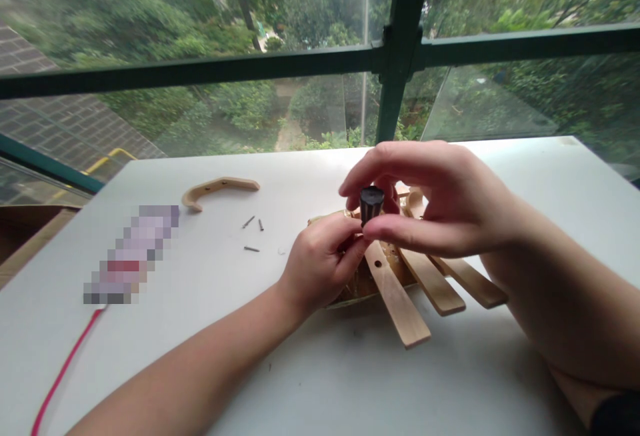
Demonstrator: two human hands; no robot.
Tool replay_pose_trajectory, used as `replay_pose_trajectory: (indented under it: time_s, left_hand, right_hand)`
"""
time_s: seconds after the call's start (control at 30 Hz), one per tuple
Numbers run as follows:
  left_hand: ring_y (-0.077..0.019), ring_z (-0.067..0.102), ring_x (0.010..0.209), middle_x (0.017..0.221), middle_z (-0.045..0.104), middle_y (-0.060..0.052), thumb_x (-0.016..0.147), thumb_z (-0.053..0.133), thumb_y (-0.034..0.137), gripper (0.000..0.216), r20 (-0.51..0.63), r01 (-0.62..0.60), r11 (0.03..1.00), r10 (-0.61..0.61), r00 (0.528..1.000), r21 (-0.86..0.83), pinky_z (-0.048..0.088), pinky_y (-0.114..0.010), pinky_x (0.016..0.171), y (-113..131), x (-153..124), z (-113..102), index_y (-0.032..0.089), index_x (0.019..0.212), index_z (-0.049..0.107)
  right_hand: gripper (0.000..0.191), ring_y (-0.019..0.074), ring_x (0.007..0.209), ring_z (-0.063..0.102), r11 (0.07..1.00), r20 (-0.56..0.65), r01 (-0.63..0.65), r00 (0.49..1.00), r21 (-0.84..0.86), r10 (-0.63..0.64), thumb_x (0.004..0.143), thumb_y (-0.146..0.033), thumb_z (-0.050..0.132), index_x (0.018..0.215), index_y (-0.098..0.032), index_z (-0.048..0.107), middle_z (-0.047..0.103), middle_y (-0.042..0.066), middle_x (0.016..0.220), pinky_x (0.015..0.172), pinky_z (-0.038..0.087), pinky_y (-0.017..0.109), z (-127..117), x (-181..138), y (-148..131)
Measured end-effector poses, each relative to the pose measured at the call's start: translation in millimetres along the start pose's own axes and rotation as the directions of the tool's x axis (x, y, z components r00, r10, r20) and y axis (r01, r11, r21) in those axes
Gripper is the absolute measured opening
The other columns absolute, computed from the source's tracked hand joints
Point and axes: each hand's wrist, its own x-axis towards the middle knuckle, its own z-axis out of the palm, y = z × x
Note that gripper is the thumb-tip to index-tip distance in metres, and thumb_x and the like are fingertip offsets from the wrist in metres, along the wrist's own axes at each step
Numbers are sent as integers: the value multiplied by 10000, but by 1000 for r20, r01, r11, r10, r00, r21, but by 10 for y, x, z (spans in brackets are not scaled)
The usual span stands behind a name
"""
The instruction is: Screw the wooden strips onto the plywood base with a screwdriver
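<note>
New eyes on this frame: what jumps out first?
Likely the black ridged handle standing upright at centre, the right hand curled around it and the left hand close against its lower end. Next, three pale wooden slats fanning toward the viewer from beneath the hands. Then, left of the hands, a curved wooden piece with loose screws nearer the viewer on the white table.

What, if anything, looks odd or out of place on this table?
A blocky, pixelated patch covers whatever lies by the red cord, unlike its clear surroundings. Three loose screws lie scattered beyond the left hand. No spill or breakage shows.
</note>
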Motion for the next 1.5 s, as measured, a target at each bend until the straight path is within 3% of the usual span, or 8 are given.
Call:
replay_pose_trajectory:
  time_s: [0.1,0.17,0.3,0.8,1.07,1.5]
  left_hand:
    - [-162,605,767,819,674,-30,925,561,256,124,37,2,1000,-1,999,-17,478,-287,712,6,19,-17,187,897,660]
    - [-160,597,764,813,667,-31,922,564,248,130,57,7,1000,-6,998,-19,472,-282,700,5,25,-23,181,847,647]
    - [-151,588,748,814,671,-24,919,565,218,112,46,2,1000,-1,999,-19,466,-278,695,2,22,-19,182,840,637]
    - [-149,583,753,794,638,-16,911,578,217,73,36,26,999,-25,999,-29,441,-274,689,18,14,-12,181,877,632]
    - [-155,597,799,871,670,-34,942,487,177,144,50,12,999,-11,999,-36,443,-277,707,-6,-5,-26,170,936,631]
    - [-137,569,682,825,670,-23,917,513,178,162,34,-1,1000,1,999,-17,418,-266,628,-10,-17,-22,172,1001,651]
  right_hand:
    - [330,168,940,664,998,16,6,1000,67,-7,819,-77,575,1114,-214,630,700,40,1110,803,575,282,-24,-14,-45]
    - [372,179,965,670,998,37,22,999,51,-24,813,-64,559,1133,-238,637,706,33,1133,825,582,297,-46,-22,-42]
    - [322,167,930,673,998,69,57,996,-19,-55,852,-118,570,1141,-237,647,716,39,1112,804,581,282,-84,-26,12]
    - [259,148,889,665,997,60,78,995,-7,-78,873,-112,568,1104,-198,647,707,47,1073,786,566,261,-82,-15,26]
    - [211,121,833,649,995,50,98,994,-30,-96,892,-108,559,1081,-153,641,704,42,1022,742,558,243,-66,-15,32]
    - [107,108,785,634,992,13,117,993,-55,-116,890,-156,618,993,-142,644,685,17,933,705,545,251,-35,-10,61]
